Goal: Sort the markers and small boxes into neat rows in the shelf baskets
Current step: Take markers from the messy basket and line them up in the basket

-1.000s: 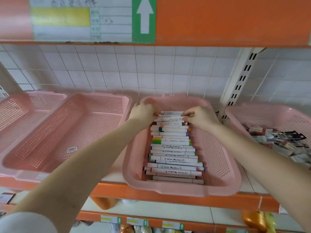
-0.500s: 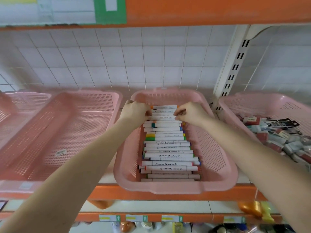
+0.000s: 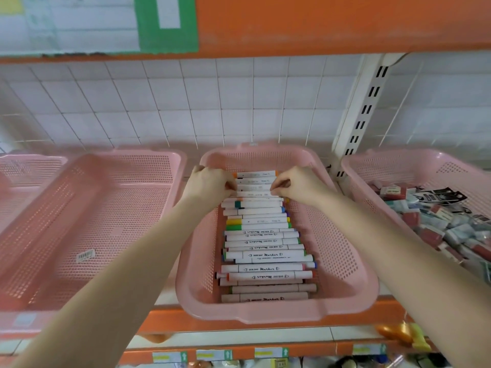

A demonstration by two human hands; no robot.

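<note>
Symmetrically, left hand [image 3: 210, 185] and right hand [image 3: 300, 185] pinch markers [image 3: 256, 224]

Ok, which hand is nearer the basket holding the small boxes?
Right. The right hand is just left of that basket; the left hand sits farther left, across the markers.

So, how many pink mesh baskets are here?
4 pink mesh baskets: one at far left, one beside it, centre one holding markers, right one holding small boxes. More may lie off-frame.
</note>
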